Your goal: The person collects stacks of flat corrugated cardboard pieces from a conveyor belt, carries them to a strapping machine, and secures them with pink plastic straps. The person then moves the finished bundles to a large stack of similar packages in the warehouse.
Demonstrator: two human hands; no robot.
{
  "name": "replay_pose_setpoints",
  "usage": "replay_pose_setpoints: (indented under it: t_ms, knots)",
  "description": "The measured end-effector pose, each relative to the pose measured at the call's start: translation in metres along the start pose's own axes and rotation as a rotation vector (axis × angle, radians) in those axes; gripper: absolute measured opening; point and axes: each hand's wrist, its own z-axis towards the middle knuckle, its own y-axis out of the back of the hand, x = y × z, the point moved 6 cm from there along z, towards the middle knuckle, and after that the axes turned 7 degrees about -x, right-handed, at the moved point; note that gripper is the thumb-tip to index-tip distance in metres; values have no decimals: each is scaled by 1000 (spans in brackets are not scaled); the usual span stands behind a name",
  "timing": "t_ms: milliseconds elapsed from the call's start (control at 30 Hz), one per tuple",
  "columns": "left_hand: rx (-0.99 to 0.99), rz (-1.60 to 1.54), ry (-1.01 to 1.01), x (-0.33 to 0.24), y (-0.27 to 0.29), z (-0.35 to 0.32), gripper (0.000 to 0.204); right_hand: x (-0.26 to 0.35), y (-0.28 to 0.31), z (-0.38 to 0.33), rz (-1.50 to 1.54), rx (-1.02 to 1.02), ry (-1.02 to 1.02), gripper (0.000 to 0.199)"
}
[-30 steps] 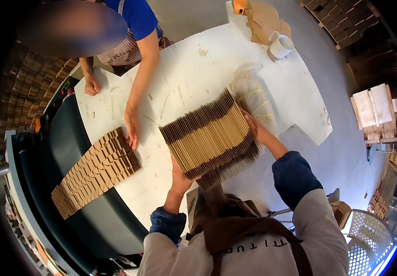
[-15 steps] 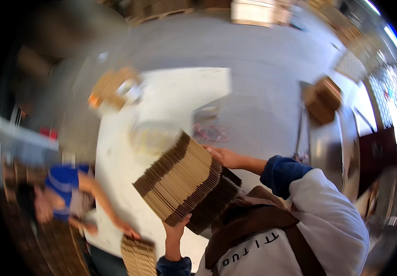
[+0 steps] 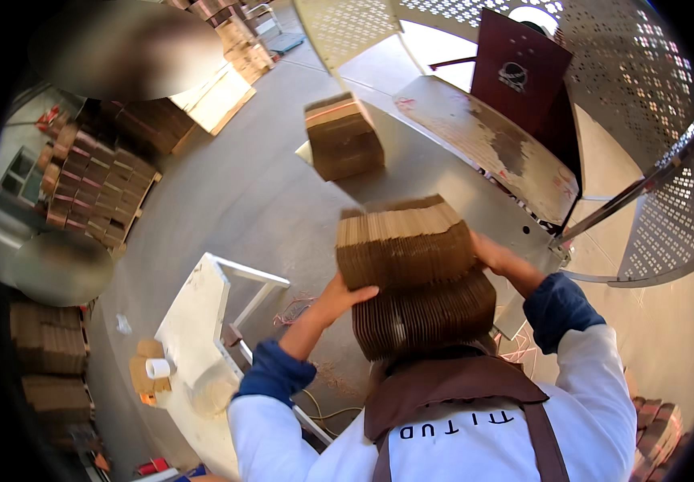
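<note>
left grip: the left hand (image 3: 335,304) is opened wide and grasps the left side of the cardboard stack (image 3: 407,245), with the thumb lying across its near face.
right grip: the right hand (image 3: 495,255) holds the opposite side; some of its fingers are hidden, so i cannot tell their full bend.
cardboard stack: it is carried between both hands in front of the chest, many thin brown pieces side by side, the lower part darker and near the brown apron (image 3: 451,394).
ahead: a strapped cardboard block (image 3: 345,140) stands a little beyond the stack.
right side: a worn, stained board (image 3: 491,149) lies before a dark red panel (image 3: 515,72), and a curved perforated screen (image 3: 672,221) closes this side.
left side: the white table (image 3: 202,309) with its frame stands beside the left arm; a white mug (image 3: 157,369) is near its edge.
far left: piled cardboard bundles (image 3: 98,189) stand on the grey floor (image 3: 282,209).
</note>
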Motion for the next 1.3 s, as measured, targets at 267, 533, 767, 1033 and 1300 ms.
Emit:
replay_pose_setpoints:
  t_ms: [267,533,767,1033,1300]
  knots:
    - [529,45,547,10,-102,191,76,-172,149,23,-100,-116,6,54]
    - [865,381,1024,120,-172,335,83,-313,169,62,-237,-251,-261,57]
    - [959,358,941,114,-177,331,92,-349,143,56,-403,-326,-131,52]
    - [665,299,-72,5,-227,365,127,-236,223,3,-164,-939,-215,32]
    - [558,269,-164,113,-328,393,129,-317,253,7,2,-1317,-129,44]
